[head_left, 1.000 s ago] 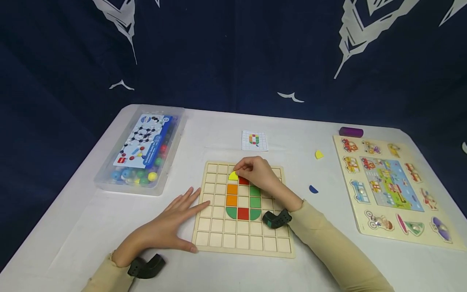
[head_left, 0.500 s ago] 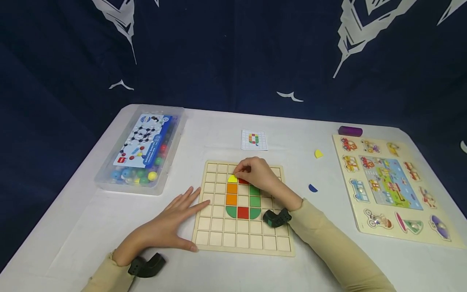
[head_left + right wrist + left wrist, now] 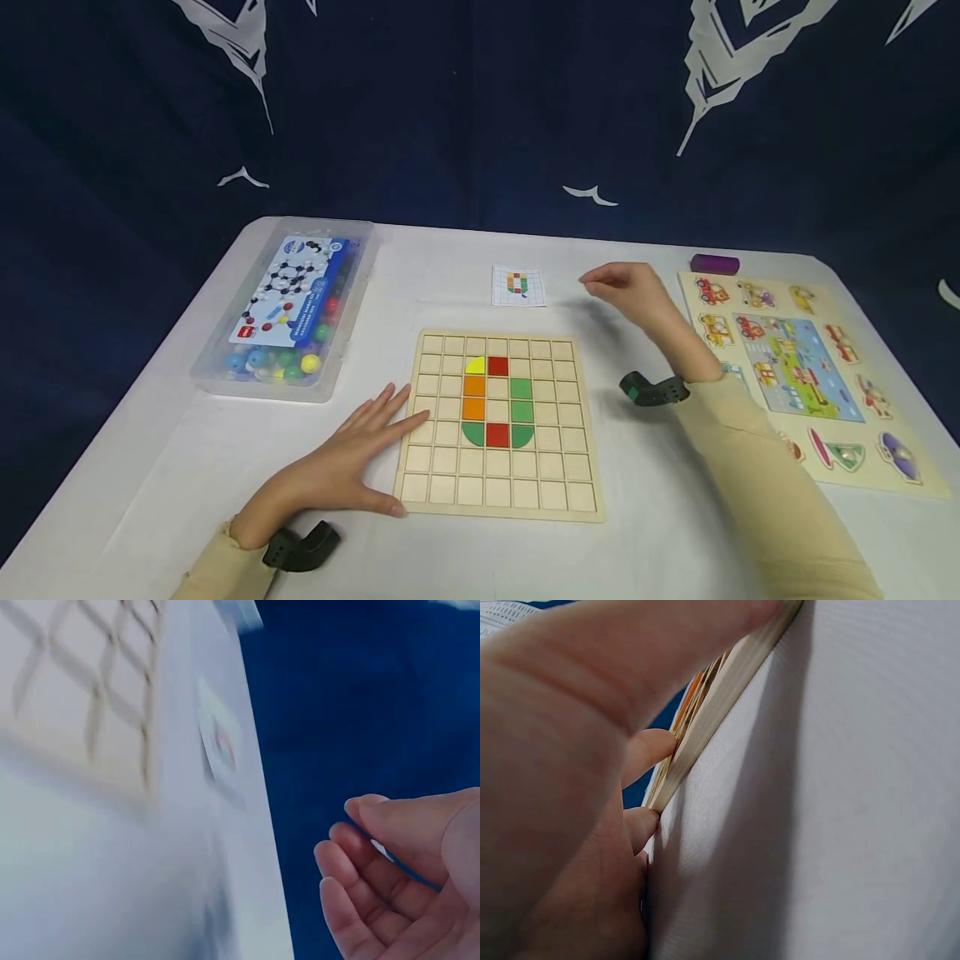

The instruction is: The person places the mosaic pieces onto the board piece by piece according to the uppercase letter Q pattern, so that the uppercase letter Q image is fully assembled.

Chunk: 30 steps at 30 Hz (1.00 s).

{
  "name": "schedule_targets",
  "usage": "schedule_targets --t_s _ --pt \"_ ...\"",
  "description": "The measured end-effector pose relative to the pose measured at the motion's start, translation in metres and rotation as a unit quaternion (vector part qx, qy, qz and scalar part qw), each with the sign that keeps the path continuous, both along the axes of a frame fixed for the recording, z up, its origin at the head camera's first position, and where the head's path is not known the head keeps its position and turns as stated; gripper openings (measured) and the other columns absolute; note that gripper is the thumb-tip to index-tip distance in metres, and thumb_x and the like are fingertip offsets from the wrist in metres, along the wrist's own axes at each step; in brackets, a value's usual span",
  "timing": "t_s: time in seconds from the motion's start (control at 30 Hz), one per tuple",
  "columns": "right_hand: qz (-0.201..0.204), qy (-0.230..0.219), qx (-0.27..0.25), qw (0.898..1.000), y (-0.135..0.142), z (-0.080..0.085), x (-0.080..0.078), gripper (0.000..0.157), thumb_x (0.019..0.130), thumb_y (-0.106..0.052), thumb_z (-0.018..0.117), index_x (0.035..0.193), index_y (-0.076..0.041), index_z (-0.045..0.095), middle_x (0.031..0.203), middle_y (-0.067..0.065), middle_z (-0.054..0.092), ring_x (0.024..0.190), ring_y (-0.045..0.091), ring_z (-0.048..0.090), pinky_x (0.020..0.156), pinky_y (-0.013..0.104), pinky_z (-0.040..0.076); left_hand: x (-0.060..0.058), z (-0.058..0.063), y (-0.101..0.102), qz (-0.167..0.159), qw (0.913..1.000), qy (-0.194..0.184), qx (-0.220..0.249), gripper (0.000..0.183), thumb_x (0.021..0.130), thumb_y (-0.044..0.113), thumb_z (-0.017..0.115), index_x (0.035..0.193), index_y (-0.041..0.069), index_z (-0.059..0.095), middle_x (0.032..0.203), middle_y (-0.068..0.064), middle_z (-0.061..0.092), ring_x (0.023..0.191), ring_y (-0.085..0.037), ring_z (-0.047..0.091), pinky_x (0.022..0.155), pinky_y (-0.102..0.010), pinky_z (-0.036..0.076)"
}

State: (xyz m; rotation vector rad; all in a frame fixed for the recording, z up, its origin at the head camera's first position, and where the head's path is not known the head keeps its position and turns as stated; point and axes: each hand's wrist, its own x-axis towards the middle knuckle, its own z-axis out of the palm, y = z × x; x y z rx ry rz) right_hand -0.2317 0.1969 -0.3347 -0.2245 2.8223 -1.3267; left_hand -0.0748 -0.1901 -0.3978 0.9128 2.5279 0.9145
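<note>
My left hand (image 3: 341,467) lies with spread fingers at the left edge of a wooden grid board (image 3: 457,492). In the left wrist view its fingers (image 3: 649,754) touch the board's side. On the board sit a yellow quarter-circle piece (image 3: 476,366), red squares (image 3: 497,367), orange squares (image 3: 473,387), green squares (image 3: 521,389) and green quarter-circles (image 3: 474,433). My right hand (image 3: 633,292) is raised over the table, right of a small pattern card (image 3: 519,285). Its fingers are loosely bent, thumb near the index fingertip, with nothing seen between them in the right wrist view (image 3: 390,862).
A clear plastic case (image 3: 281,308) of coloured balls stands at the left. On the right lies a wooden picture puzzle (image 3: 810,367), partly covered by the right arm, with a purple cylinder (image 3: 715,264) behind it. Dark blue cloth (image 3: 450,108) hangs behind the table.
The right hand has let go of the yellow quarter-circle in its cell and moved right and back. The loose yellow and blue pieces are now hidden behind that arm. The left hand stays.
</note>
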Motion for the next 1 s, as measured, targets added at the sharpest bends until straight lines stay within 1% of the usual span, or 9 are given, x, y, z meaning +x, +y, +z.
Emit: schedule_targets --t_s 0.07,0.13,0.23,0.37,0.47,0.53,0.77,0.9,1.0 --pt "-0.032 -0.026 0.0 0.999 0.023 0.001 -0.002 0.03 0.093 -0.018 0.059 0.113 0.004 0.064 0.109 0.016 0.063 0.089 0.018 0.054 0.075 0.028 0.044 0.0 0.0 0.0 0.0 1.0 0.001 0.0 0.106 0.062 0.056 0.078 0.148 0.019 0.029 0.155 -0.01 0.002 0.14 -0.028 -0.006 0.109 -0.048 -0.001" --pt "-0.056 -0.048 0.003 0.997 0.043 0.001 -0.002 0.034 0.094 -0.021 0.057 0.117 0.004 0.061 0.111 0.016 0.062 0.09 0.018 0.053 0.077 0.029 0.043 0.0 0.0 0.0 -0.001 1.0 0.002 -0.001 0.105 0.063 0.057 0.077 0.148 0.019 0.029 0.155 -0.01 0.002 0.14 -0.028 -0.006 0.109 -0.048 -0.001" --pt "-0.065 -0.069 0.014 0.995 0.066 -0.003 0.001 0.037 0.095 -0.02 0.054 0.121 0.007 0.058 0.116 0.019 0.059 0.093 0.02 0.053 0.081 0.032 0.043 0.0 0.0 0.0 -0.004 1.0 0.006 0.0 0.105 0.063 0.058 0.077 0.148 0.018 0.029 0.155 -0.011 0.002 0.14 -0.029 -0.006 0.109 -0.048 -0.001" --pt "-0.065 -0.095 0.032 0.993 0.083 -0.01 0.005 0.037 0.096 -0.017 0.052 0.123 0.009 0.054 0.123 0.025 0.053 0.098 0.026 0.051 0.083 0.035 0.045 -0.001 -0.001 -0.001 -0.009 0.9999 0.015 0.001 0.105 0.063 0.057 0.078 0.148 0.017 0.03 0.155 -0.01 0.002 0.14 -0.029 -0.005 0.109 -0.048 0.0" --pt "-0.081 -0.115 0.042 0.989 0.087 -0.015 0.005 0.038 0.096 -0.017 0.053 0.124 0.008 0.054 0.125 0.026 0.051 0.099 0.028 0.05 0.083 0.033 0.044 -0.001 -0.002 -0.001 -0.008 0.9998 0.017 0.001 0.105 0.062 0.056 0.078 0.148 0.018 0.03 0.155 -0.01 0.002 0.14 -0.028 -0.005 0.109 -0.048 0.0" --pt "-0.093 -0.125 0.041 0.987 0.088 -0.018 0.005 0.037 0.095 -0.017 0.054 0.123 0.008 0.054 0.123 0.027 0.052 0.098 0.029 0.051 0.083 0.034 0.044 -0.001 -0.002 -0.001 -0.006 0.9999 0.014 0.003 0.105 0.062 0.056 0.078 0.148 0.018 0.03 0.155 -0.01 0.002 0.14 -0.028 -0.005 0.109 -0.048 0.0" --pt "-0.116 -0.136 0.057 0.982 0.089 -0.027 0.001 0.039 0.092 -0.02 0.058 0.12 0.007 0.057 0.116 0.025 0.056 0.094 0.027 0.048 0.078 0.033 0.041 -0.001 -0.001 0.0 -0.004 1.0 0.007 0.005 0.106 0.062 0.055 0.079 0.148 0.018 0.03 0.155 -0.01 0.002 0.14 -0.028 -0.006 0.109 -0.048 -0.001" --pt "-0.117 -0.122 0.068 0.983 0.087 -0.032 -0.005 0.036 0.089 -0.017 0.062 0.116 0.008 0.059 0.113 0.024 0.058 0.091 0.027 0.048 0.074 0.032 0.041 0.0 -0.001 0.0 -0.004 1.0 0.005 0.008 0.105 0.063 0.056 0.078 0.148 0.018 0.03 0.155 -0.01 0.002 0.14 -0.029 -0.005 0.109 -0.049 0.0" --pt "-0.112 -0.104 0.087 0.984 0.082 -0.035 -0.009 0.032 0.086 -0.014 0.066 0.11 0.007 0.062 0.103 0.023 0.06 0.086 0.028 0.047 0.07 0.034 0.039 0.0 -0.001 0.0 -0.004 1.0 0.007 0.005 0.105 0.063 0.057 0.077 0.148 0.018 0.03 0.155 -0.01 0.002 0.14 -0.029 -0.005 0.109 -0.049 0.0"
